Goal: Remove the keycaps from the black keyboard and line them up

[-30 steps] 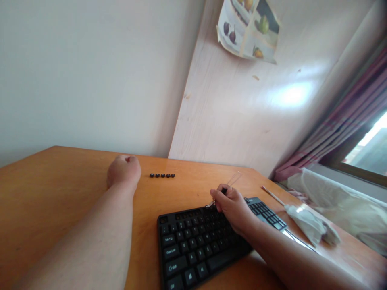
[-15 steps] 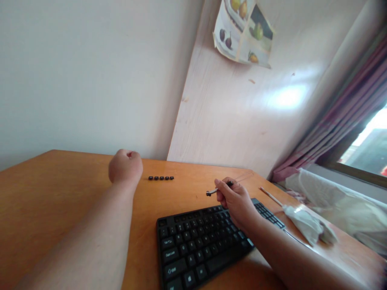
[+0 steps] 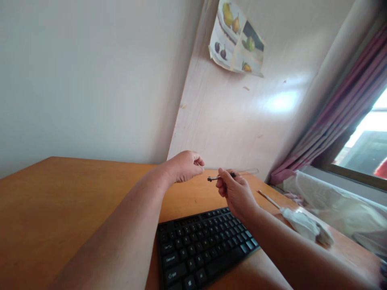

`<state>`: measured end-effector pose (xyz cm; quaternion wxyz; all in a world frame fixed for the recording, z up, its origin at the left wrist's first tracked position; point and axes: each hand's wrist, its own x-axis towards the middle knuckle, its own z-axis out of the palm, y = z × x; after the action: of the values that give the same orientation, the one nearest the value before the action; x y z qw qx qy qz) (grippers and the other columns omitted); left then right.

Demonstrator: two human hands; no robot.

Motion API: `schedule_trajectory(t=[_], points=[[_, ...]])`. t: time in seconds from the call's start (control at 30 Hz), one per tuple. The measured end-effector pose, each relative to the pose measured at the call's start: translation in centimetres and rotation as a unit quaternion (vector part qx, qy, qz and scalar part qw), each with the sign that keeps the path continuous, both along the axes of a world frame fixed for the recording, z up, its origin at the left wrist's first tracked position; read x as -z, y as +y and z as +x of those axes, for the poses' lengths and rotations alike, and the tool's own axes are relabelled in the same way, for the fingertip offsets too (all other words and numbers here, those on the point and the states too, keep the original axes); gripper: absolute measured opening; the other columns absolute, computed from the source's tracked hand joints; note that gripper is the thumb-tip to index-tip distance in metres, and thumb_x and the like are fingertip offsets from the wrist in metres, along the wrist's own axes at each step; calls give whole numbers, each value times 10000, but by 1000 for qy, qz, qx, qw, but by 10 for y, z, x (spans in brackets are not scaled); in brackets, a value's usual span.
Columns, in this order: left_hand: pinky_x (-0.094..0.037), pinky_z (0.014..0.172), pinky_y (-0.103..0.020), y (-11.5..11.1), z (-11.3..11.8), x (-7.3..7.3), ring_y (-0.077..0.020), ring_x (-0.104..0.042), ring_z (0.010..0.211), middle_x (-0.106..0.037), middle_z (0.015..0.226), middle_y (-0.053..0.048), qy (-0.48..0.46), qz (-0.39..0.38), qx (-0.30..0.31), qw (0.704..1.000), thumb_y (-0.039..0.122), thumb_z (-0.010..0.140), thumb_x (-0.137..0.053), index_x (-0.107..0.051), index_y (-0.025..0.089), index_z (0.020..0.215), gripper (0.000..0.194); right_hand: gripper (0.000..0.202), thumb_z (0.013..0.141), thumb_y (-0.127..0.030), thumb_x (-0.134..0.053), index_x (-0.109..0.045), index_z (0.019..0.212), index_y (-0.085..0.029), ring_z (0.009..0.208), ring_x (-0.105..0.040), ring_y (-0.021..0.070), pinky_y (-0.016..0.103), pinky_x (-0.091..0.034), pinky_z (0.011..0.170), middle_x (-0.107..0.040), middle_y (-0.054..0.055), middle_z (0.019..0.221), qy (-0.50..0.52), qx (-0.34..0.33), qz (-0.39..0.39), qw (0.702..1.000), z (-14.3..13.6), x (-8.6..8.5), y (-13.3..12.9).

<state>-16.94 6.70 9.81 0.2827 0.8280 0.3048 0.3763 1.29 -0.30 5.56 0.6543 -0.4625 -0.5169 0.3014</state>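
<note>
My right hand pinches a thin tool with a dark grip and a wire loop that sticks out behind the fingers. At the tool's left tip sits a small dark piece. My left hand hovers just left of that tip, its thumb and fingers drawn together; whatever they hold, if anything, is too small to make out. Below both hands a black keyboard lies on the wooden table, partly covered by my right forearm.
On the table's right side lie a thin stick and a whitish plastic bag. A wall and a pale board with a fruit picture stand behind. A curtain hangs beside the window.
My left hand has moved right, from beside the row of small black pieces to near the tool's tip. That row is now hidden behind my left arm and hand. My right hand keeps the tool.
</note>
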Motion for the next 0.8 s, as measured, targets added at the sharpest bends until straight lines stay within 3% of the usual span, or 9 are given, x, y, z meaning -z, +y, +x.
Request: schedule_trajectory(t=[0.17, 0.37, 0.53, 0.7, 0.8], points=[[-434, 633, -272, -2, 9, 7, -188, -619, 751, -705, 843, -61, 14, -41, 39, 998, 319, 667, -659, -673, 175, 929, 300, 374, 749, -538, -673, -523, 746, -195, 456, -430, 85, 227, -306, 410, -556, -18, 590, 15, -4, 16, 1000, -6, -10, 4], [-439, 606, -271, 2, 10, 8, -174, -607, 704, -683, 761, -52, -15, -54, 58, 997, 340, 704, -636, -645, 176, 826, 204, 345, 770, -498, -676, -537, 748, -183, 471, -456, 79, 217, -329, 418, -577, -9, 616, 24, -30, 28, 999, -15, -10, 6], [-439, 592, -271, 3, 9, 10, -161, -600, 666, -658, 734, -45, -46, -72, 49, 995, 310, 698, -635, -607, 170, 812, 183, 345, 774, -496, -669, -607, 905, -182, 532, -536, 103, 229, -403, 473, -648, 20, 704, 6, -43, 38, 998, -22, -12, 6], [-441, 587, -266, 1, 4, 8, -163, -618, 668, -656, 747, -33, -81, -125, 37, 988, 284, 675, -660, -539, 178, 947, 316, 433, 815, -527, -598, -596, 1126, -225, 723, -648, 176, 274, -477, 574, -694, 62, 871, -45, -11, 73, 996, -19, -17, 7], [-454, 610, -270, 1, -2, 7, -158, -616, 680, -652, 740, -29, -107, -155, 52, 981, 271, 680, -664, -507, 175, 992, 362, 350, 818, -476, -607, -637, 1050, -216, 772, -629, 181, 288, -476, 622, -676, 58, 862, -168, -1, 95, 981, -12, -15, 11]])
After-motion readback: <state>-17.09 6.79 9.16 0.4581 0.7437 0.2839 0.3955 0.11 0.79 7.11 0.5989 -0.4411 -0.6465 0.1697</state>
